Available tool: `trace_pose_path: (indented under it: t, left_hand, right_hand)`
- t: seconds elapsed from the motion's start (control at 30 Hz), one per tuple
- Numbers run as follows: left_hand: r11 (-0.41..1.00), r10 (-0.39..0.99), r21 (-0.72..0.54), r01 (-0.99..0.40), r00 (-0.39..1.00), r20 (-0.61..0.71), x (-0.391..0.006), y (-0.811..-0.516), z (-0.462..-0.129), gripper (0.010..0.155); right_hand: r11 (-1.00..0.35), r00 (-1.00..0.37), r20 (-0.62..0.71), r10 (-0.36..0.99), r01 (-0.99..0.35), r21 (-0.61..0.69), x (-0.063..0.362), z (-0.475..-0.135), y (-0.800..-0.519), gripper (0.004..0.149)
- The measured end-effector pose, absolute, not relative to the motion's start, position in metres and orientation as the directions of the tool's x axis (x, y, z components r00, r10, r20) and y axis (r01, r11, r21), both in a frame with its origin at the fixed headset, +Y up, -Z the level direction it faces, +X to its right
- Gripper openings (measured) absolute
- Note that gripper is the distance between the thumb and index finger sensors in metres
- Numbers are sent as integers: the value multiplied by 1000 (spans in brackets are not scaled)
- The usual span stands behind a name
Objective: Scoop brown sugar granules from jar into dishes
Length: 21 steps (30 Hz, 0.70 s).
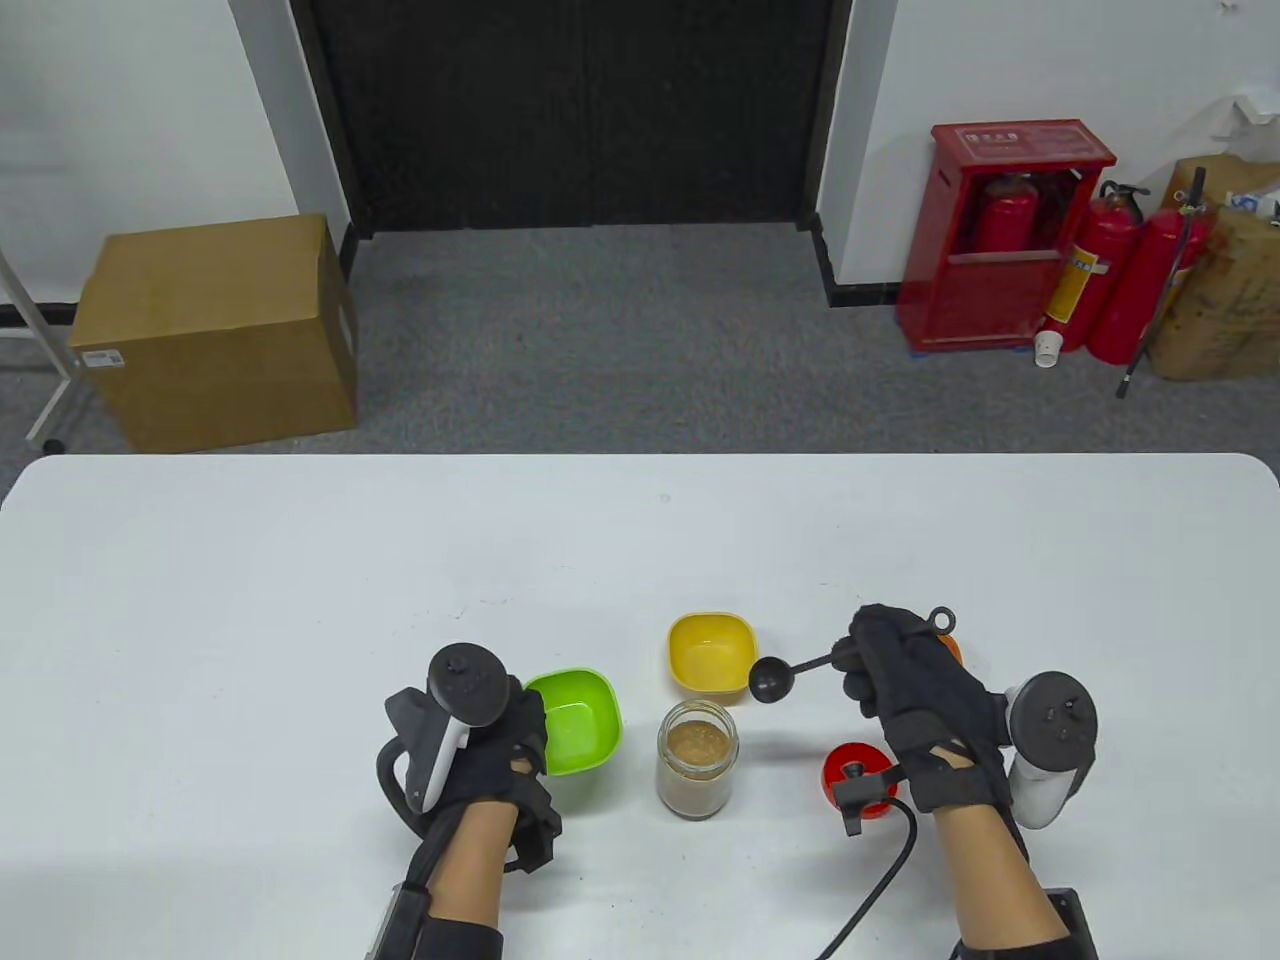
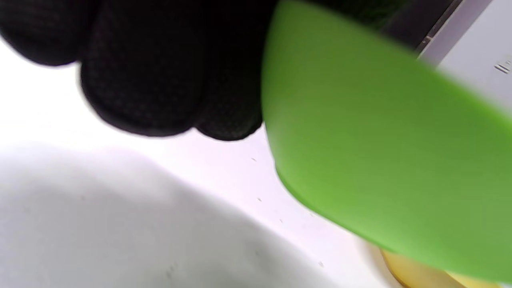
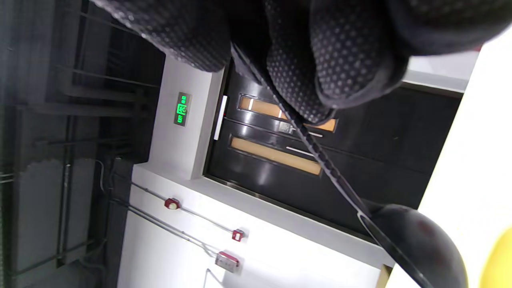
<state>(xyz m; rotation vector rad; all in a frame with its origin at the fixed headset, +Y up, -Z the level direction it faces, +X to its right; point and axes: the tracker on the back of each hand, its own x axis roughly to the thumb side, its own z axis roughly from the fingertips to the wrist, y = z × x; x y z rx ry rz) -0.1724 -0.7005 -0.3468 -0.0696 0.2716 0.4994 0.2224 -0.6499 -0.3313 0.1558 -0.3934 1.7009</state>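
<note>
The right hand [image 1: 925,700] pinches the black spoon [image 1: 775,683] just above the open jar [image 1: 698,757], so dipping comes next, while the left hand [image 1: 480,745] touches the green dish [image 1: 578,722], grip unclear.

Clear glass jar [image 1: 698,757] (glossy).

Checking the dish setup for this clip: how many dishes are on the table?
3, perhaps: a green dish by the left hand, a yellow dish behind the jar, and an orange edge mostly hidden behind the right hand.
</note>
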Motion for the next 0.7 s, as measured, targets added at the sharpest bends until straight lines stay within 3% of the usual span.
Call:
trace_pose_path:
  t: [0.27, 0.4, 0.7]
  left_hand:
    - [878, 466, 7, -478, 852, -238, -154, -710, -336, 47]
    - [841, 533, 24, -541, 820, -209, -155, -723, -331, 47]
    - [849, 516, -8, -529, 831, -210, -159, -732, -326, 48]
  right_hand:
    - [-157, -184, 373, 909, -982, -103, 196, -331, -648, 42]
    - [-199, -215, 376, 901, -977, -82, 191, -332, -654, 42]
    - [-248, -242, 381, 892, -968, -34, 182, -331, -662, 41]
